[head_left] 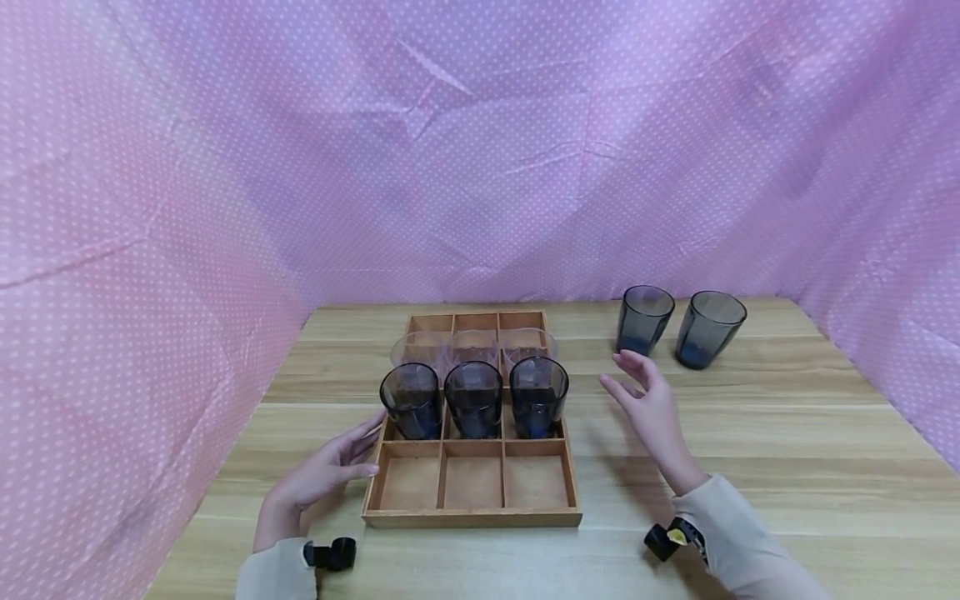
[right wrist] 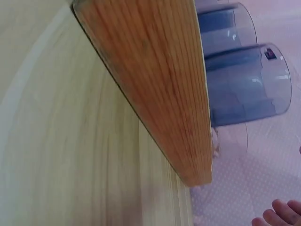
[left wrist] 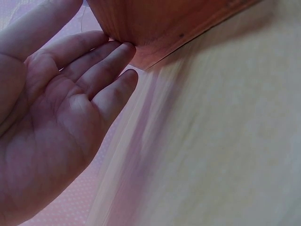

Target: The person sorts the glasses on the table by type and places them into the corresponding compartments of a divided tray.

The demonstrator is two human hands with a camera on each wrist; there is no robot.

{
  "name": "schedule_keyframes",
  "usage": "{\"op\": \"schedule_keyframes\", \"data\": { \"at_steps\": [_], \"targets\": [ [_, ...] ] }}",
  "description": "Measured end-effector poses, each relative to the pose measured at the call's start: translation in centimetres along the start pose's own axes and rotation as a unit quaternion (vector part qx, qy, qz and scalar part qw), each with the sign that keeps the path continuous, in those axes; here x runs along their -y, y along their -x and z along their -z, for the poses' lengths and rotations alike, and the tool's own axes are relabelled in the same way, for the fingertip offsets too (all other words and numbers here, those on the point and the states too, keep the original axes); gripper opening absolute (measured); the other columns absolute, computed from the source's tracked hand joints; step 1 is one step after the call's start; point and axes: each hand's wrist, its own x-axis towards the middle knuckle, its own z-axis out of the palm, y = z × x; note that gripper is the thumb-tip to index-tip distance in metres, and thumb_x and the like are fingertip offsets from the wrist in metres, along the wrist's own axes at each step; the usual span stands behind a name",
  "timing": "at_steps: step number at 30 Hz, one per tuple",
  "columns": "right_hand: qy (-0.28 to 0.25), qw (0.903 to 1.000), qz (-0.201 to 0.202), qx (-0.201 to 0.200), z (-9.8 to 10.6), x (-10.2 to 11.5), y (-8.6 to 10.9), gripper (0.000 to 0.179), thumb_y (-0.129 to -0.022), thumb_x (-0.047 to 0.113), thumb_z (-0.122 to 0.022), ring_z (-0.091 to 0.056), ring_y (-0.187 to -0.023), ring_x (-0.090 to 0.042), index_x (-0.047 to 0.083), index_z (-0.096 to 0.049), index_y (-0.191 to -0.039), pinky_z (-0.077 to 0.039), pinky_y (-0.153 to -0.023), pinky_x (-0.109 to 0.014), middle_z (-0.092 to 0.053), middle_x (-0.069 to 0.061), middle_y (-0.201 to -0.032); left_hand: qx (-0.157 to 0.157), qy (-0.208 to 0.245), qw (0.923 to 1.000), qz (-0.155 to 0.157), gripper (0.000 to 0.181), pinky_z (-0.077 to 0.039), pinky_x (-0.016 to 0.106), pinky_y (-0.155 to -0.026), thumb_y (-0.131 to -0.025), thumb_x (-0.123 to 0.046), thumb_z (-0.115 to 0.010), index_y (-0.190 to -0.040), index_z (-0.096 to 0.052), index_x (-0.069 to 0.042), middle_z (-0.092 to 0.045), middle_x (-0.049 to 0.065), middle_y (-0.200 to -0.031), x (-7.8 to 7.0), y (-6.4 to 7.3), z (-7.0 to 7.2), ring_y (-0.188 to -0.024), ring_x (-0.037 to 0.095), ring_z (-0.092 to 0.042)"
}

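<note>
A wooden tray with square compartments (head_left: 472, 520) stands on the table. Along its left side rests my left hand (head_left: 330, 473), fingers fairly straight; in the left wrist view its fingertips meet the wooden wall (left wrist: 174, 28). Three smoky dark glasses, left (head_left: 411, 404), middle (head_left: 473, 402) and right (head_left: 537, 400), stand upright in one row of compartments. To the right of the tray, my right hand (head_left: 654, 417) is held over the table with loosely bent fingers and nothing in them. Its fingertips overlap the base of a dark glass (head_left: 645, 321) in the head view.
Another dark glass (head_left: 709, 330) stands at the back right beside the first. Three clear glasses (head_left: 472, 343) fill the row behind the dark ones. The tray's front and rearmost compartments hold no glasses. A pink dotted cloth (head_left: 480, 167) hangs behind the table (head_left: 787, 433).
</note>
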Motion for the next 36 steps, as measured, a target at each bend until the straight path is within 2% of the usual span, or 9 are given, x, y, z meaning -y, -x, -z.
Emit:
{"op": "schedule_keyframes", "data": {
  "at_steps": [2,6,9,13,14,16,22,29,36],
  "targets": [
    [-0.006,0.9999,-0.003,-0.01,0.4,-0.1,-0.1,0.057,-0.093,0.012,-0.065,-0.045,-0.135,-0.027,-0.004,-0.039,-0.141,-0.043,-0.09,-0.001,-0.049,-0.022,-0.143,0.0,0.0,1.0,0.0,0.083,-0.032,0.006,-0.105,-0.094,-0.012,-0.059,-0.153,-0.003,0.003,0.005,0.024,-0.161,0.0,0.0,0.0,-0.141,0.042,-0.005],
    [-0.001,0.9995,-0.004,-0.031,0.9,-0.4,-0.2,0.054,-0.093,0.009,-0.064,-0.046,-0.133,-0.027,-0.005,-0.04,-0.139,-0.044,-0.093,-0.004,-0.051,-0.021,-0.141,0.001,0.001,1.0,-0.001,0.083,-0.032,0.006,-0.105,-0.094,-0.012,-0.059,-0.153,-0.003,0.003,0.005,0.024,-0.16,0.1,0.0,0.0,-0.141,0.043,-0.004],
    [0.011,0.9988,-0.008,-0.048,1.3,-0.7,-0.4,0.052,-0.093,0.009,-0.064,-0.049,-0.13,-0.021,-0.004,-0.043,-0.138,-0.046,-0.101,-0.017,-0.053,-0.02,-0.14,0.002,0.001,1.0,-0.002,0.082,-0.032,0.006,-0.105,-0.095,-0.012,-0.059,-0.153,-0.003,0.003,0.005,0.025,-0.16,0.1,0.0,0.0,-0.141,0.042,-0.005],
    [0.022,0.997,-0.023,-0.07,1.8,-1.2,-0.5,0.051,-0.093,0.013,-0.064,-0.05,-0.122,-0.006,-0.001,-0.044,-0.138,-0.043,-0.109,-0.036,-0.056,-0.016,-0.138,0.0,0.0,1.0,-0.002,0.082,-0.032,0.006,-0.105,-0.095,-0.012,-0.058,-0.153,-0.003,0.003,0.004,0.025,-0.16,0.1,0.1,0.0,-0.142,0.041,-0.006],
    [0.021,0.9966,-0.027,-0.075,1.9,-1.3,-0.6,0.051,-0.093,0.014,-0.064,-0.05,-0.122,-0.006,0.0,-0.044,-0.138,-0.043,-0.109,-0.037,-0.056,-0.015,-0.138,0.0,0.0,1.0,-0.002,0.082,-0.032,0.006,-0.105,-0.095,-0.012,-0.058,-0.154,-0.003,0.003,0.004,0.025,-0.16,0.1,0.1,0.0,-0.142,0.041,-0.006],
    [0.019,0.9958,-0.03,-0.084,2.0,-1.5,-0.7,0.051,-0.093,0.015,-0.064,-0.05,-0.123,-0.009,-0.001,-0.044,-0.138,-0.042,-0.109,-0.039,-0.055,-0.015,-0.138,-0.001,-0.001,1.0,-0.002,0.082,-0.031,0.006,-0.105,-0.095,-0.012,-0.058,-0.154,-0.004,0.003,0.004,0.025,-0.161,0.1,0.1,0.0,-0.142,0.041,-0.006],
    [0.002,0.9928,-0.022,-0.117,2.4,-1.6,-2.0,0.062,-0.092,0.016,-0.066,-0.044,-0.135,-0.03,-0.005,-0.036,-0.143,-0.04,-0.111,-0.046,-0.047,-0.022,-0.145,0.0,0.0,1.0,-0.002,0.082,-0.032,0.007,-0.105,-0.095,-0.012,-0.059,-0.154,-0.004,0.003,0.004,0.024,-0.161,0.0,0.1,0.1,-0.142,0.04,-0.006],
    [0.04,0.9882,-0.022,-0.146,2.8,-1.9,-4.4,0.075,-0.09,0.024,-0.069,-0.038,-0.141,-0.032,-0.003,-0.03,-0.148,-0.036,-0.115,-0.047,-0.039,-0.02,-0.152,0.003,0.002,1.0,0.0,0.082,-0.034,0.007,-0.105,-0.095,-0.013,-0.058,-0.154,-0.003,0.003,0.005,0.023,-0.161,-0.1,0.0,0.1,-0.142,0.041,-0.006],
    [0.087,0.9846,-0.03,-0.149,2.9,-1.8,-6.5,0.081,-0.09,0.031,-0.068,-0.034,-0.143,-0.033,-0.002,-0.025,-0.15,-0.033,-0.117,-0.044,-0.032,-0.02,-0.156,0.005,0.004,1.0,-0.002,0.083,-0.033,0.007,-0.105,-0.095,-0.013,-0.058,-0.153,-0.001,0.003,0.006,0.023,-0.161,-0.1,0.0,0.1,-0.143,0.038,-0.007]
  ]
}}
